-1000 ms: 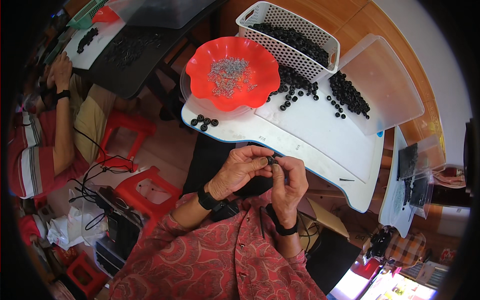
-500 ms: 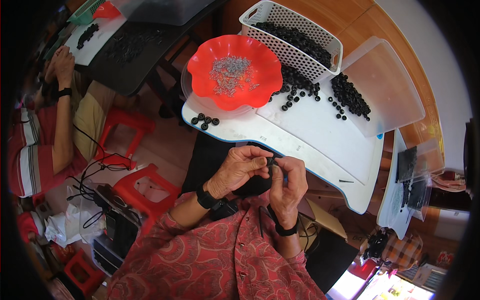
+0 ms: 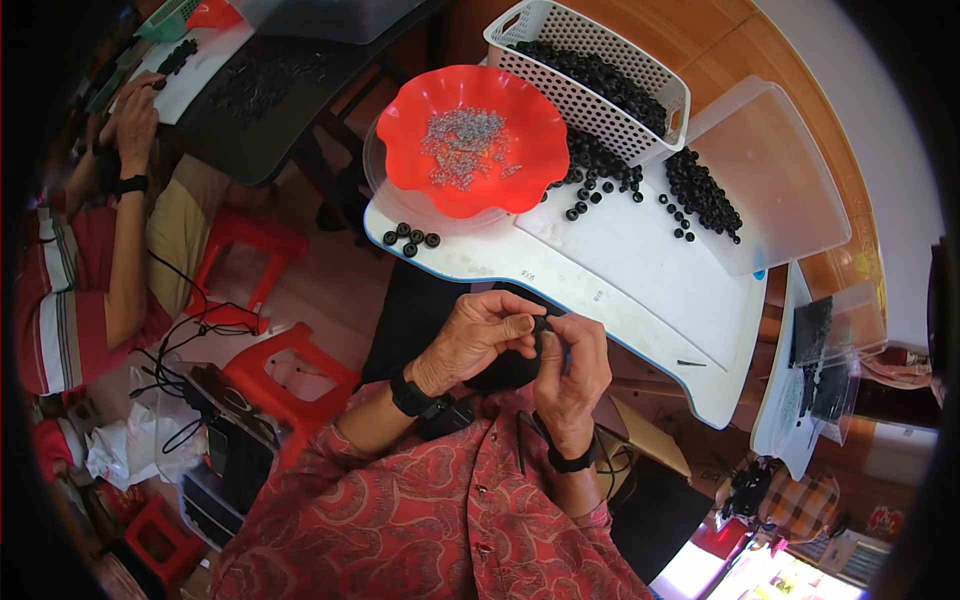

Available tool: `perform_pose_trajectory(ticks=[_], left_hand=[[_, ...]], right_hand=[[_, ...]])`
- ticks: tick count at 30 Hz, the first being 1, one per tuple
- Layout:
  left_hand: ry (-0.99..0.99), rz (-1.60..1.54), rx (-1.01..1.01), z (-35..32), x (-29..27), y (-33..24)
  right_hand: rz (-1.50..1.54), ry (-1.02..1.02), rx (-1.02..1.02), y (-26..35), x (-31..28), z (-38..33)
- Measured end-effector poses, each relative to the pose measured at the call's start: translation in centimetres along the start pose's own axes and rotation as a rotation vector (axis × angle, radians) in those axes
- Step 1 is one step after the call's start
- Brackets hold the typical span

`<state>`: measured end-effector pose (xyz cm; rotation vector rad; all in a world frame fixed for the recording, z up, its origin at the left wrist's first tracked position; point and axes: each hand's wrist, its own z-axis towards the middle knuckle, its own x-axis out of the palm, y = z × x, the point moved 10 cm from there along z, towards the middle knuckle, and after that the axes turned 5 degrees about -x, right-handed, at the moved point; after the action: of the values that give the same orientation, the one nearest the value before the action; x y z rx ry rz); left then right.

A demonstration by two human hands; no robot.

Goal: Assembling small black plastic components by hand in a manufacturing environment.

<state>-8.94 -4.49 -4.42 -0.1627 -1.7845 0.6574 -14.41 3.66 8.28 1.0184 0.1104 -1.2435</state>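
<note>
My left hand (image 3: 478, 336) and my right hand (image 3: 573, 367) meet over my lap, just in front of the white board's (image 3: 640, 250) near edge. Both pinch one small black ring-shaped part (image 3: 541, 325) between their fingertips. A red wavy-rimmed bowl (image 3: 405, 120) holding small silvery pieces (image 3: 462, 145) stands on the board's left end. Several loose black rings (image 3: 408, 238) lie in a small cluster near the bowl, and more black rings (image 3: 700, 195) are scattered farther back.
A white perforated basket (image 3: 560, 25) full of black rings stands at the back, beside a clear plastic lid (image 3: 780, 180). Another person's arm (image 3: 125, 200) works at a table on the left. Red stools (image 3: 285, 365), cables and bags lie on the floor.
My hands have stayed together on the small black part, shifting only slightly in their grip. The view has tilted a little.
</note>
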Motion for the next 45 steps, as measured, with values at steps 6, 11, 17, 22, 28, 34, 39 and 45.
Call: perform_pose_trajectory(ticks=[6, 11, 17, 22, 28, 34, 39, 45], left_hand=[[0.021, -0.084, -0.042, 0.2, 0.0, 0.5], [0.039, -0.122, -0.052, 0.2, 0.1, 0.6], [0.041, -0.144, -0.057, 0.1, 0.1, 0.6], [0.043, -0.154, -0.058, 0.1, 0.1, 0.5], [0.038, -0.150, -0.047, 0.1, -0.2, 0.6], [0.030, -0.124, -0.040, -0.1, 0.2, 0.2], [0.018, -0.106, -0.036, -0.1, 0.1, 0.2], [0.002, -0.057, -0.012, -0.3, 0.3, -0.2]], right_hand=[[0.263, -0.013, 0.254, -2.7, 0.6, -1.4], [0.390, -0.033, 0.397, -3.7, 1.1, -2.1], [0.422, -0.032, 0.434, -4.2, 1.5, -2.5], [0.366, -0.037, 0.366, -3.6, 1.2, -2.1], [0.241, -0.029, 0.271, -2.6, 0.9, -1.5], [0.239, -0.045, 0.285, -2.4, 0.6, -1.4], [0.195, -0.036, 0.254, -2.3, 0.6, -1.3], [0.126, -0.022, 0.164, -1.2, 0.4, -0.7]])
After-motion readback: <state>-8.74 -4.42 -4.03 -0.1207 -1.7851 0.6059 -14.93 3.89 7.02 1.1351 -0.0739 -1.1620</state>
